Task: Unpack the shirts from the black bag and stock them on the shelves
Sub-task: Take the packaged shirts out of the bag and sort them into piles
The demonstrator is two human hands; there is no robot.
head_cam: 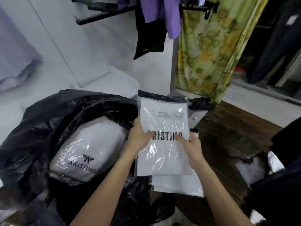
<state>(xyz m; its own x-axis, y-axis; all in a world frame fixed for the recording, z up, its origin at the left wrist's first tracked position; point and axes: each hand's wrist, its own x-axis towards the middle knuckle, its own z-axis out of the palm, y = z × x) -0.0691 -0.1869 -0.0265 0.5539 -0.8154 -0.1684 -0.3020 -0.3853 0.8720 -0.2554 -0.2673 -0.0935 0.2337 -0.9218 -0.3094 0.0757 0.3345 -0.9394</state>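
Note:
A white shirt in a clear packet (164,121) printed ARISTINO is held up between both hands. My left hand (138,136) grips its left edge, thumb on the front. My right hand (190,147) grips its right edge. Under it lies another packed white shirt (177,185) on the dark wood floor. The open black bag (40,128) sits at the left, and inside it a large wrapped bundle of shirts (88,149) shows the same logo.
A white low shelf (114,77) runs behind the bag. Purple and black garments (153,22) hang from black rails above. A green flowered curtain (208,51) hangs at the right. A second black bag (268,185) with white packets sits at the lower right.

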